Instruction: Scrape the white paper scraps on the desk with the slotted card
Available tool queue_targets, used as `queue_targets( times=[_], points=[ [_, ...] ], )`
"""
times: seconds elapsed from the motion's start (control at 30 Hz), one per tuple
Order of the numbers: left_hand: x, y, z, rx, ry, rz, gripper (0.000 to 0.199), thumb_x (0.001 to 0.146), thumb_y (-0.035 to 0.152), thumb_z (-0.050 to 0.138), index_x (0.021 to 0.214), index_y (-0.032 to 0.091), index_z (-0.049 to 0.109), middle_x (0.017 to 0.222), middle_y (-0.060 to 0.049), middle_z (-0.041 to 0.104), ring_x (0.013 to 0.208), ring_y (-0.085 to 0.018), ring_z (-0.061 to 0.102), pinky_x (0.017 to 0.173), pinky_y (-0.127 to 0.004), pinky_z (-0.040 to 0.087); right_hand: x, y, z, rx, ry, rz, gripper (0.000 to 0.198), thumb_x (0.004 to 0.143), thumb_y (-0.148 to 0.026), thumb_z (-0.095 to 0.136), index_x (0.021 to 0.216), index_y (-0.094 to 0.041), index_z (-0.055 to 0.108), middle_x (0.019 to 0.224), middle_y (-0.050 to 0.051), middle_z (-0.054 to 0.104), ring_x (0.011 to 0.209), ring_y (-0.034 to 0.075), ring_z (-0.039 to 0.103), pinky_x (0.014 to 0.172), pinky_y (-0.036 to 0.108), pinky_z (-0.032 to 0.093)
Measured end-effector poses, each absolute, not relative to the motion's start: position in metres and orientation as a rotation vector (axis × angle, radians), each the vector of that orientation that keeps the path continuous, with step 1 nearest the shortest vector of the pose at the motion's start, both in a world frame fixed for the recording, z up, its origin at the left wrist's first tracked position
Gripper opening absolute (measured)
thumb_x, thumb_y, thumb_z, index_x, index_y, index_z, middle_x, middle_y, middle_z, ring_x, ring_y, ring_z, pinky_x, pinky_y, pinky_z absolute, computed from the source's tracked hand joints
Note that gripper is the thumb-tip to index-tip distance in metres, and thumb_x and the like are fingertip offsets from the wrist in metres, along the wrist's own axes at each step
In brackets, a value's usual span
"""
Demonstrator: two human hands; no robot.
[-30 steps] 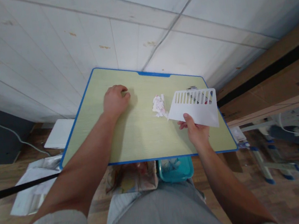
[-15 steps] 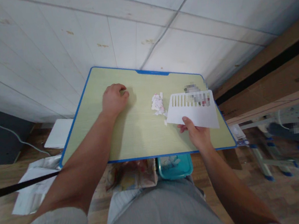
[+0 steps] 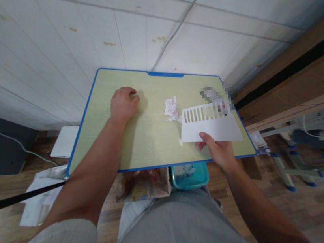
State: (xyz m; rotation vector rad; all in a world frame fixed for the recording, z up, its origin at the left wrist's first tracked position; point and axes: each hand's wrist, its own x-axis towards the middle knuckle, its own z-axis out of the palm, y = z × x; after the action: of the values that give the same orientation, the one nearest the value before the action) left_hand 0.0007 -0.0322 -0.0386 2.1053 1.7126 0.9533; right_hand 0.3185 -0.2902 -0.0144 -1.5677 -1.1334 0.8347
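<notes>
My right hand (image 3: 221, 151) grips the lower edge of a white sheet of paper (image 3: 208, 131), thumb on top and fingers beneath. A row of narrow rounded slots is cut along the sheet's far side. Beside its left edge lies a small heap of white paper scraps (image 3: 171, 109), a few with pinkish marks. My left hand (image 3: 124, 104) rests on the pale green table (image 3: 150, 147), left of the heap. Its fingers are loosely curled, with a gap between thumb and forefinger and nothing visible in it. A blurred greyish object (image 3: 212, 95) lies just beyond the sheet.
Blue edging runs around the table, which stands against a white panelled wall (image 3: 132, 33). Large cardboard boxes (image 3: 294, 80) stand to the right. Below the front edge are a turquoise basket (image 3: 191, 181) and a patterned bag (image 3: 147, 189). White packages (image 3: 37, 197) lie at floor left.
My right hand has drawn the slotted sheet slightly nearer to me and lower, uncovering more of the blurred object. The left hand stays in place. The view has shifted a little.
</notes>
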Motion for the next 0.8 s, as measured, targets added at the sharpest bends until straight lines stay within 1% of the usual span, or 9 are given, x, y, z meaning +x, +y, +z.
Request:
queue_targets(
  times=[0.1, 0.23, 0.3, 0.43, 0.53, 0.6, 0.7, 0.8],
  points=[
    [0.000, -0.031, -0.039, 2.096, 1.705, 0.950, 0.025, 0.101, 0.032, 0.065, 0.119, 0.025, 0.080, 0.135, -0.014, 0.081, 0.137, -0.040, 0.069, 0.131, -0.057, 0.051, 0.328, -0.306, -0.009, -1.591, -1.111, 0.891, 0.050, 0.091, -0.068, 0.096, 0.072, -0.026, 0.077, 0.066, 0.008, 0.077, 0.060, 0.026, 0.071, 0.067, 0.045, 0.068],
    [0.000, -0.031, -0.039, 2.083, 1.702, 0.939, 0.027, 0.100, 0.032, 0.065, 0.121, 0.024, 0.081, 0.137, -0.014, 0.081, 0.138, -0.040, 0.068, 0.132, -0.058, 0.049, 0.335, -0.323, -0.009, -1.575, -1.083, 0.969, 0.050, 0.089, -0.065, 0.099, 0.068, -0.028, 0.073, 0.059, 0.005, 0.069, 0.055, 0.024, 0.065, 0.062, 0.044, 0.066],
    [-0.001, -0.031, -0.039, 2.086, 1.707, 0.931, 0.027, 0.100, 0.032, 0.065, 0.121, 0.024, 0.081, 0.138, -0.013, 0.081, 0.139, -0.039, 0.068, 0.133, -0.056, 0.049, 0.338, -0.328, -0.014, -1.558, -1.081, 0.992, 0.052, 0.090, -0.067, 0.097, 0.066, -0.029, 0.072, 0.056, 0.005, 0.067, 0.055, 0.025, 0.063, 0.061, 0.044, 0.065],
    [-0.002, -0.032, -0.037, 2.097, 1.711, 0.907, 0.029, 0.100, 0.034, 0.064, 0.121, 0.022, 0.080, 0.141, -0.016, 0.081, 0.140, -0.040, 0.069, 0.132, -0.054, 0.050, 0.338, -0.329, -0.021, -1.537, -1.096, 0.988, 0.051, 0.095, -0.068, 0.093, 0.068, -0.029, 0.073, 0.057, 0.004, 0.068, 0.055, 0.025, 0.063, 0.062, 0.043, 0.064],
    [-0.004, -0.032, -0.037, 2.114, 1.715, 0.899, 0.028, 0.100, 0.035, 0.063, 0.120, 0.023, 0.080, 0.140, -0.015, 0.082, 0.139, -0.039, 0.071, 0.132, -0.054, 0.051, 0.336, -0.328, -0.018, -1.535, -1.099, 1.000, 0.055, 0.094, -0.070, 0.093, 0.065, -0.029, 0.070, 0.055, 0.005, 0.066, 0.056, 0.025, 0.065, 0.061, 0.042, 0.065],
    [-0.005, -0.033, -0.038, 2.113, 1.724, 0.914, 0.028, 0.099, 0.036, 0.063, 0.119, 0.025, 0.080, 0.138, -0.015, 0.082, 0.138, -0.039, 0.071, 0.132, -0.054, 0.052, 0.334, -0.328, -0.015, -1.532, -1.093, 1.020, 0.054, 0.092, -0.070, 0.094, 0.067, -0.029, 0.071, 0.056, 0.004, 0.067, 0.055, 0.025, 0.066, 0.058, 0.041, 0.064],
    [-0.006, -0.033, -0.039, 2.108, 1.730, 0.935, 0.027, 0.099, 0.036, 0.064, 0.118, 0.025, 0.081, 0.136, -0.015, 0.083, 0.137, -0.040, 0.072, 0.130, -0.056, 0.054, 0.333, -0.328, -0.014, -1.519, -1.085, 1.055, 0.047, 0.091, -0.067, 0.095, 0.077, -0.028, 0.074, 0.058, 0.003, 0.071, 0.053, 0.024, 0.066, 0.053, 0.039, 0.063],
    [-0.006, -0.033, -0.039, 2.110, 1.728, 0.953, 0.026, 0.099, 0.035, 0.066, 0.116, 0.024, 0.082, 0.134, -0.016, 0.084, 0.136, -0.041, 0.073, 0.128, -0.057, 0.055, 0.333, -0.330, -0.017, -1.521, -1.056, 1.068, 0.045, 0.089, -0.066, 0.096, 0.080, -0.027, 0.075, 0.059, 0.003, 0.072, 0.052, 0.024, 0.067, 0.051, 0.037, 0.063]
  ],
)
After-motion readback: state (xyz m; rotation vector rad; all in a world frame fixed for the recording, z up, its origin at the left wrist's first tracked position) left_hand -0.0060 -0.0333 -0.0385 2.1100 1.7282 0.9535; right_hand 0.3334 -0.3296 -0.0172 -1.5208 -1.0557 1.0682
